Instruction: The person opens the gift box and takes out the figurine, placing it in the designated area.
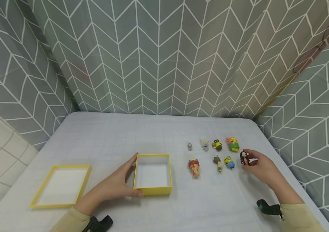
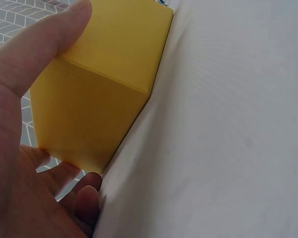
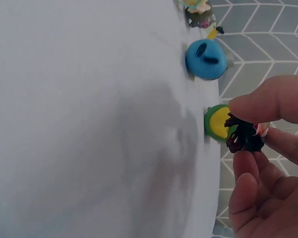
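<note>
My left hand (image 1: pixel 120 183) grips a yellow box (image 1: pixel 155 190) with a white inside, its open top facing up. In the left wrist view the thumb presses one yellow side (image 2: pixel 89 119) and the fingers curl along another, low by the tabletop. Between thumb and fingers my right hand (image 1: pixel 264 169) pinches a small doll figurine (image 1: pixel 244 158) with long dark hair and red clothing. The right wrist view shows the figurine's dark underside (image 3: pixel 246 136) at the fingertips. Nearest to that hand are a blue-and-yellow minion figurine (image 1: pixel 229 162) and a green-and-yellow figurine (image 1: pixel 233 144).
Left of the box lies a yellow-rimmed lid (image 1: pixel 55 203), white inside up. Several more figurines are on the white tablecloth (image 1: pixel 118 132), among them a red-and-tan one (image 1: pixel 194 168), a small grey one (image 1: pixel 189 146) and a yellow-and-black one (image 1: pixel 217 145). Patterned curtains (image 1: pixel 158 64) enclose the table.
</note>
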Available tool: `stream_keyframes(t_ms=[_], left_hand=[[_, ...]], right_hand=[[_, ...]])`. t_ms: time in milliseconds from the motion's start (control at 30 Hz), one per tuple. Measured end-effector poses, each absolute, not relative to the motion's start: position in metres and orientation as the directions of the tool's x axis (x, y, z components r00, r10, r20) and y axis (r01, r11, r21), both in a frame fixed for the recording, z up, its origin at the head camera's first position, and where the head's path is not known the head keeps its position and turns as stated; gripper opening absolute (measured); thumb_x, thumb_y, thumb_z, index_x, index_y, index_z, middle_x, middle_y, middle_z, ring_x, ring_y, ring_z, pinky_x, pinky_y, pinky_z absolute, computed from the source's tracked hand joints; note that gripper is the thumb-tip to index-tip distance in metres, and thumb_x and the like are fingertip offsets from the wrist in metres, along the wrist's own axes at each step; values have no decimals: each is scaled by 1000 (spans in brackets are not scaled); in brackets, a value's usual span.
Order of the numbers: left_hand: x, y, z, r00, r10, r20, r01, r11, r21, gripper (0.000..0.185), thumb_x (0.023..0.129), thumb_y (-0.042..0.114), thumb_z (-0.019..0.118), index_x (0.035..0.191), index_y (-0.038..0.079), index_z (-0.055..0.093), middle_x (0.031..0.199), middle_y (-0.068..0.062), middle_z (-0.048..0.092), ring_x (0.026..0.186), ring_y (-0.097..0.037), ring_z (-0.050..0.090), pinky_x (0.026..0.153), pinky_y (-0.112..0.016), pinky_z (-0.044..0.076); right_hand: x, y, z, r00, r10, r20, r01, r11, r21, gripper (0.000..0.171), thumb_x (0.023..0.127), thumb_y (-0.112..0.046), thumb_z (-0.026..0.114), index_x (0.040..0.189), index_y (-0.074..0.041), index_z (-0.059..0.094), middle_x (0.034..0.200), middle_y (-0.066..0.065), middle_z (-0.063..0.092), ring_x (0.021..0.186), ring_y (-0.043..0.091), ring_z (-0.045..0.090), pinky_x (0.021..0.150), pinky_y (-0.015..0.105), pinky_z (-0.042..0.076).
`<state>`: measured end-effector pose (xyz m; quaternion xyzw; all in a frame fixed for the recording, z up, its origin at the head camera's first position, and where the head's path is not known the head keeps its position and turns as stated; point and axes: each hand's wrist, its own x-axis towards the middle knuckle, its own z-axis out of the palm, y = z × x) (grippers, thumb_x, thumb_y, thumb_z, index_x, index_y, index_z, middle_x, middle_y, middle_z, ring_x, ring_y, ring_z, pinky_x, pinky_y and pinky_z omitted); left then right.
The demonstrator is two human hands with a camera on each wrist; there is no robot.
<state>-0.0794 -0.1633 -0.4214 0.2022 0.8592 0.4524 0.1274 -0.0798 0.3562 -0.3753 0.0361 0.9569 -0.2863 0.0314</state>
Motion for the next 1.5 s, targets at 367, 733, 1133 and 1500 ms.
stream_keyframes(t_ms=[367,733,1133,1500], left_hand=[[-78,-163,-420,-881,471,-46,215,486,847,139,57,49,94,161,22,6,154,-5,34,142,-21,28,116,-49,22],[-76,-164,-421,-885,462,-61,187,472,861,139,57,48,95,161,24,6,156,-4,28,141,-20,30,114,-46,26],[-74,-164,-422,-887,460,-48,212,497,842,142,54,49,95,161,21,5,158,-3,26,137,-22,37,113,-50,28],[-90,-204,-361,-873,483,74,385,586,713,114,78,48,82,160,32,3,161,-10,22,115,-36,55,88,-49,52]], right_hand=[[-84,369,-386,-982,43,-186,134,849,-511,74,83,-19,76,145,4,42,127,30,54,105,38,56,74,42,51],[-86,373,-383,-957,8,-289,166,832,-530,78,90,-33,72,149,2,35,130,32,48,111,43,50,81,51,49],[-87,374,-383,-949,-13,-314,166,828,-535,97,86,-40,75,155,1,19,128,32,46,107,40,52,82,50,49],[-83,334,-331,-994,-103,27,-106,944,-313,86,93,-42,68,152,5,27,127,39,43,106,50,53,75,58,51]])
